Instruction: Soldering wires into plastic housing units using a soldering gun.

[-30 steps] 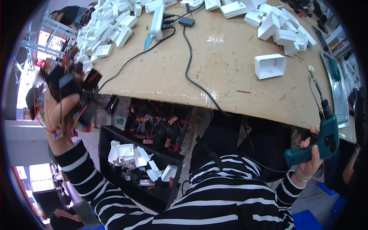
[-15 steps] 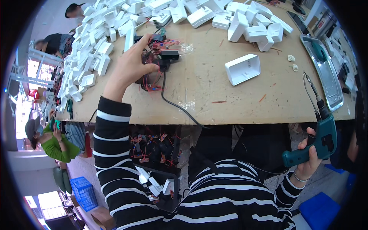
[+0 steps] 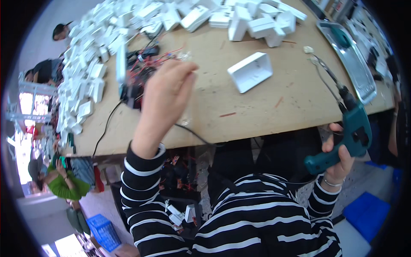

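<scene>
My left hand (image 3: 168, 96) is above the table, its fingers curled together and slightly blurred. Whatever may be between them is hidden. Just beyond and left of it lies a tangle of small circuit boards and red and black wires (image 3: 143, 68). My right hand (image 3: 338, 160) grips a green soldering gun (image 3: 357, 128) by its handle over the table's front edge. The gun's thin metal tip and wire guide point up and left, close to a small whitish lump (image 3: 308, 49). Between the hands an open white plastic casing (image 3: 251, 73) lies tilted on the table.
White casings (image 3: 92, 64) are heaped along the far and left sides of the brown table (image 3: 205, 98). A metal tray (image 3: 364, 81) holding a green object stands at the right. Black cables cross the front edge. Below is a bin of wired boards (image 3: 182, 171). Other people are at the left.
My left hand has left the wire tangle and come right and nearer, fingers now closed up. The soldering gun's tip is closer to the whitish lump. The whole view has shifted slightly.
</scene>
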A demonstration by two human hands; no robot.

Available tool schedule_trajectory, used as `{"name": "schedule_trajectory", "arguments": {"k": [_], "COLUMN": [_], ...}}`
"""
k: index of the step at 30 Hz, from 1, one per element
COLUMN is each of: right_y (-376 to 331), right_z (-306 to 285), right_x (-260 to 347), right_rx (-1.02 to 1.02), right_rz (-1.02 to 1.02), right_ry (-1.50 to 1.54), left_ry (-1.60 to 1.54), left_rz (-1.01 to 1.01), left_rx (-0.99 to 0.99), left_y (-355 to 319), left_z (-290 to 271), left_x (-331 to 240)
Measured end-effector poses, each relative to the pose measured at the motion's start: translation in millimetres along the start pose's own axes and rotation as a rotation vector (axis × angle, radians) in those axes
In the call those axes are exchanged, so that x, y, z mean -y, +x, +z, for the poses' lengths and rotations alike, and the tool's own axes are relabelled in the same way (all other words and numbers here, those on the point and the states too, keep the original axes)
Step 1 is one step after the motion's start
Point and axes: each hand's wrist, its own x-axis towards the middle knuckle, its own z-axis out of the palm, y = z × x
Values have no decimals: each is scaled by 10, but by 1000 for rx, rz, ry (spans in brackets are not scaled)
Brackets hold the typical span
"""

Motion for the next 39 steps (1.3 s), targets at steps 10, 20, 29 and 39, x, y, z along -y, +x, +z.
{"name": "schedule_trajectory", "arguments": {"k": [10, 20, 29, 39], "right_y": [-21, -15, -63, -65], "right_z": [132, 37, 7, 18], "right_x": [14, -49, -34, -46], "right_rx": [-25, -15, -22, -36], "right_rz": [40, 29, 27, 44], "right_ry": [93, 57, 30, 19], "left_ry": [-104, -90, 254, 639], "left_rz": [74, 187, 154, -88], "left_rx": [119, 49, -24, 260], "left_y": [291, 224, 252, 299], "left_z": [991, 1000, 168, -348], "left_x": [-172, -283, -93, 665]}}
